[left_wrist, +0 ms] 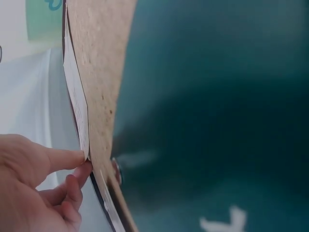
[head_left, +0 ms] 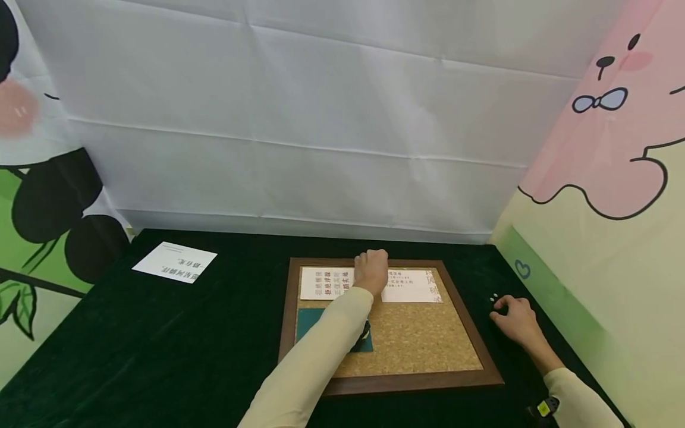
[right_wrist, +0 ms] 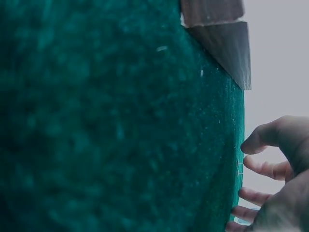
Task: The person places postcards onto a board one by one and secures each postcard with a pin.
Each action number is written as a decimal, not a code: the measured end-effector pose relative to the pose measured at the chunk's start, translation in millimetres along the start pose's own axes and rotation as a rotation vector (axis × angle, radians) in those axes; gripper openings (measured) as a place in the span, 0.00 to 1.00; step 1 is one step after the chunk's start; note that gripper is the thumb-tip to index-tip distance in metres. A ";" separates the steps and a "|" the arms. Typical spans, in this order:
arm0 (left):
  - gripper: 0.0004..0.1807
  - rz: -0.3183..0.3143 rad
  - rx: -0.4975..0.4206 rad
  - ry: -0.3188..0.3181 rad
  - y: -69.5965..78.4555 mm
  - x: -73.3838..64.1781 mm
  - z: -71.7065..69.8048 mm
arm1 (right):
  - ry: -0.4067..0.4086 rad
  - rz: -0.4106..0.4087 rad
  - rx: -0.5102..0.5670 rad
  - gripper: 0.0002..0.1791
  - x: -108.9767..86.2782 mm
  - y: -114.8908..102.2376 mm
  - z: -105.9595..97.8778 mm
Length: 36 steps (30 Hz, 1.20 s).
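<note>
A cork board (head_left: 423, 339) in a brown wooden frame lies on the dark green cloth. Along its far side lie a white card with red and grey characters (head_left: 326, 282) and another white card with printed text (head_left: 412, 286). My left hand (head_left: 370, 273) is where these two meet; in the left wrist view its thumb and forefinger pinch the edge of a white card (left_wrist: 77, 101). To the right of the board, my right hand (head_left: 516, 321) reaches down to the cloth beside small white pins (head_left: 492, 299), thumb and forefinger slightly apart. Nothing shows in its grasp.
A teal card (head_left: 308, 321) lies on the board's left part, partly under my left forearm. Farther left, a white printed card (head_left: 175, 261) rests on the green cloth (head_left: 160, 345). A white curtain (head_left: 321, 119) hangs behind, and a painted wall (head_left: 605, 285) borders the right.
</note>
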<state>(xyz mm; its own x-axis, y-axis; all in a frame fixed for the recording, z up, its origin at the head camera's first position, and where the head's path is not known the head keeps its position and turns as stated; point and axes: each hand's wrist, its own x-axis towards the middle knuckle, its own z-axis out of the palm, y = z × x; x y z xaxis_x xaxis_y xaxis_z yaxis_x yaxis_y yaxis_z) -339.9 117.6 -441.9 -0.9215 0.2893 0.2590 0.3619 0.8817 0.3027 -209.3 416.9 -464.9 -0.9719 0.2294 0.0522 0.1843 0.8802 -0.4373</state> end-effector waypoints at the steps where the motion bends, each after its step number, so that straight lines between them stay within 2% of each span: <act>1: 0.11 0.002 0.016 0.000 0.6 0.6 0.3 | 0.000 0.003 -0.001 0.17 0.2 -0.6 -0.3; 5: 0.12 0.051 0.087 0.016 1.3 1.6 1.2 | -0.006 0.005 0.005 0.16 3.5 0.3 -1.9; 10: 0.12 0.150 0.139 0.008 0.4 -0.8 -5.1 | 0.001 -0.012 -0.005 0.16 10.9 4.0 -7.5; 12: 0.11 0.167 0.128 -0.034 0.7 -1.4 -8.9 | 0.006 -0.017 -0.017 0.16 13.8 5.0 -10.2; 16: 0.06 0.135 0.066 -0.202 2.2 -2.2 -16.7 | -0.014 -0.011 -0.014 0.16 18.6 6.1 -15.5; 18: 0.14 0.117 0.057 -0.273 2.9 -3.1 -19.9 | -0.020 -0.008 -0.018 0.15 21.1 7.8 -16.6; 20: 0.24 0.116 0.079 -0.307 3.0 -4.5 -21.6 | -0.008 -0.011 -0.024 0.14 23.8 9.6 -16.3; 22: 0.30 0.126 0.116 -0.311 2.4 -6.2 -22.1 | 0.012 -0.019 -0.034 0.13 27.2 11.9 -14.4; 26: 0.31 0.129 0.168 -0.301 -0.4 -7.9 -19.7 | 0.038 -0.043 -0.039 0.12 35.1 15.6 -9.1; 36: 0.31 0.129 0.172 -0.309 -0.8 -8.8 -15.4 | 0.013 -0.006 -0.041 0.13 45.3 19.2 -4.8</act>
<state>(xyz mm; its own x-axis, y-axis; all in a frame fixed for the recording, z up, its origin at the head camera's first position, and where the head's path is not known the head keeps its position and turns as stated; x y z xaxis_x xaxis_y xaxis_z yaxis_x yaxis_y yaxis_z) -329.9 108.6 -430.3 -0.8784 0.4778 -0.0122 0.4730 0.8728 0.1203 -249.1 446.2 -466.6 -0.9711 0.2294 0.0666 0.1847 0.8978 -0.3998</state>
